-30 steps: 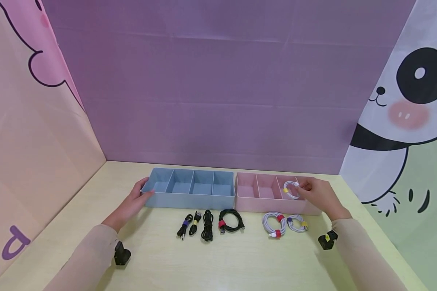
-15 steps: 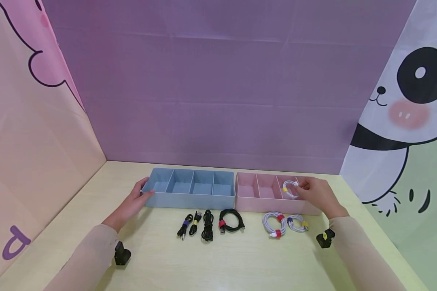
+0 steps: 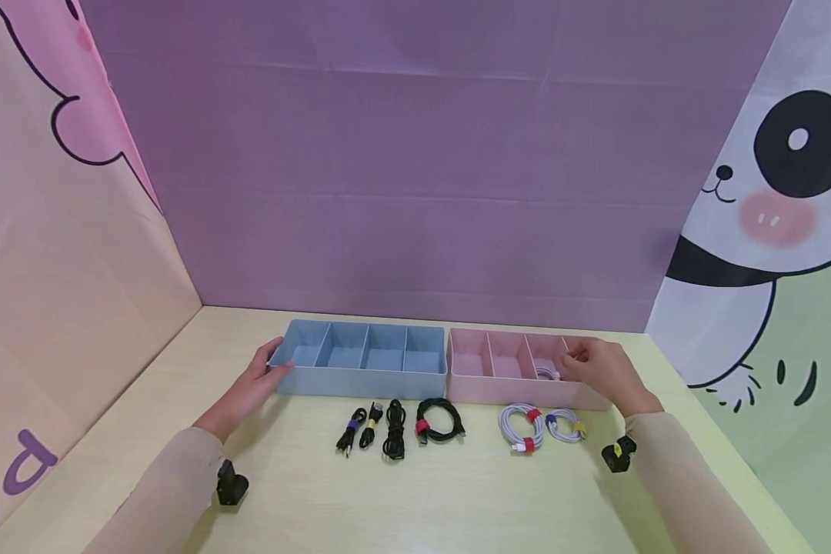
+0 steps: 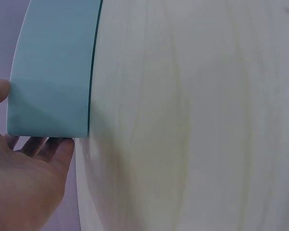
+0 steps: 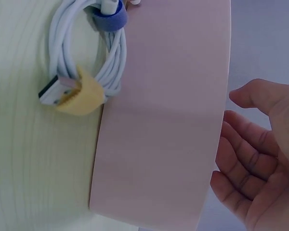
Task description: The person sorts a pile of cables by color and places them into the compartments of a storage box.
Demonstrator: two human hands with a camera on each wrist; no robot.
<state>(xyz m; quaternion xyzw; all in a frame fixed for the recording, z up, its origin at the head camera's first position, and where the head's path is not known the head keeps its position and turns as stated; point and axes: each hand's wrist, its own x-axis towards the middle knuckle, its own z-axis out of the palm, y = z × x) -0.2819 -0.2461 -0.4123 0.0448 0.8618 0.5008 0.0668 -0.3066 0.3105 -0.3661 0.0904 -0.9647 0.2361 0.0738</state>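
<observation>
My left hand (image 3: 249, 385) holds the left end of a blue divided organizer box (image 3: 360, 382); in the left wrist view, the thumb touches its rim and the fingers (image 4: 58, 154) bend against its end wall. Over the right part of a pink divided box (image 3: 519, 391) is my right hand (image 3: 605, 373). Its fingers are loosely bent with nothing between them in the right wrist view. A coiled white cable (image 3: 547, 374) lies in the pink box's third compartment, mostly hidden by the front wall. The right hand covers the box's far right compartment in the head view.
Before the blue box lie several bundled black cables (image 3: 394, 431). Two coiled white cables, a larger one with red ties (image 3: 505, 431) and a smaller one with a yellow tie (image 3: 562, 439), lie before the pink box. A purple backdrop (image 3: 415, 192) stands behind both boxes.
The white cable has left my right hand and dropped into the pink box's third compartment. The left hand stays on the blue box.
</observation>
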